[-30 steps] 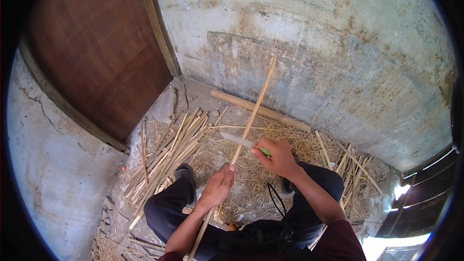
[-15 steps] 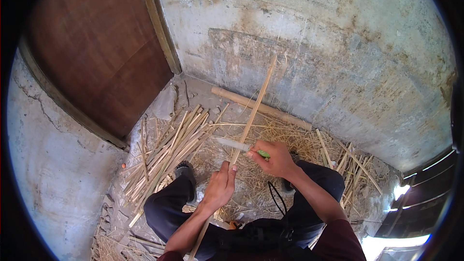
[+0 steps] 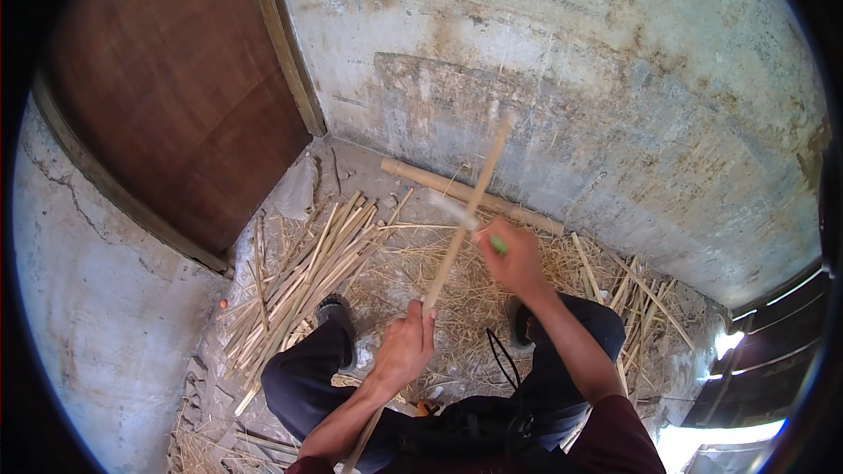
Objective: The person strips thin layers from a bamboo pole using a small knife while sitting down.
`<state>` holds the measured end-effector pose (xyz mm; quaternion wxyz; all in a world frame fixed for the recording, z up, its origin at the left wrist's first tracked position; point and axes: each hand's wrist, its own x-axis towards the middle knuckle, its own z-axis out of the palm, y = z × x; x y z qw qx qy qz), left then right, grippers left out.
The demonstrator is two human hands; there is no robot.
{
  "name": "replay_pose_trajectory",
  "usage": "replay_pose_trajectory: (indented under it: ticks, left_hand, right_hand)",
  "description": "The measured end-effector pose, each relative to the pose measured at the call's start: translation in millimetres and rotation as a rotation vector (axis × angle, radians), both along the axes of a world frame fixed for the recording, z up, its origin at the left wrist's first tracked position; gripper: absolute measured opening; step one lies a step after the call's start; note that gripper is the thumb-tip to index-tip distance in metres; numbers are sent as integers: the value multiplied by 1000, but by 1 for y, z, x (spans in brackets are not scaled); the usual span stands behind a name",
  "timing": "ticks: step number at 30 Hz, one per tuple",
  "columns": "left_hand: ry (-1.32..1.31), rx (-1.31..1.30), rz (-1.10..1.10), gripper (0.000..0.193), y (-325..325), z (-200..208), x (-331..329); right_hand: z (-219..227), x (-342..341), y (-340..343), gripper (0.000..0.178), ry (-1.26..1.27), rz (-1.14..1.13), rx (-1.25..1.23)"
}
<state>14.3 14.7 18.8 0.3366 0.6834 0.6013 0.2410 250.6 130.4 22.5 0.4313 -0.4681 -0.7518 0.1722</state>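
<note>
My left hand is closed round a long, pale bamboo strip. The strip slants from under my left forearm up toward the wall, its far end blurred. In my right hand is a knife with a green handle, mostly covered by my fingers. Its light blade, smeared by motion, lies across the strip well above my left hand. I cannot tell whether the edge bites into the strip.
A pile of split bamboo strips lies to the left, by a brown door. A bamboo pole rests along the stained wall. Straw-like shavings cover the floor between my feet, and more strips lie to the right.
My right hand and the knife have moved up along the strip, away from my left hand. The strip's far end has shifted slightly right and down. My left hand has hardly moved.
</note>
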Motion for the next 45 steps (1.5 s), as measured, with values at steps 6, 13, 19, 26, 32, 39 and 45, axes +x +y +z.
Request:
replay_pose_trajectory:
  ticks: [6,13,19,26,32,39,45]
  left_hand:
    - [-117,-65,-49,35,3,-17,-10]
    - [-562,-248,-69,44,22,-37,-23]
    - [-838,-660,-37,44,23,5,-24]
    - [-926,-726,-73,47,27,7,-31]
    - [-1037,-806,-80,50,28,5,-32]
    - [-1068,-735,-49,50,28,1,-32]
    - [-1187,-833,-125,58,30,6,-37]
  right_hand:
    - [2,8,-4,19,60,86,-122]
    - [7,-24,-38,20,55,262,-184]
    - [11,-23,-38,19,54,267,-189]
    - [1,-17,-31,20,104,203,-91]
    - [6,-18,-36,19,46,218,-73]
    - [1,-15,-32,19,82,152,-114]
    - [-3,-15,-29,19,123,115,-31]
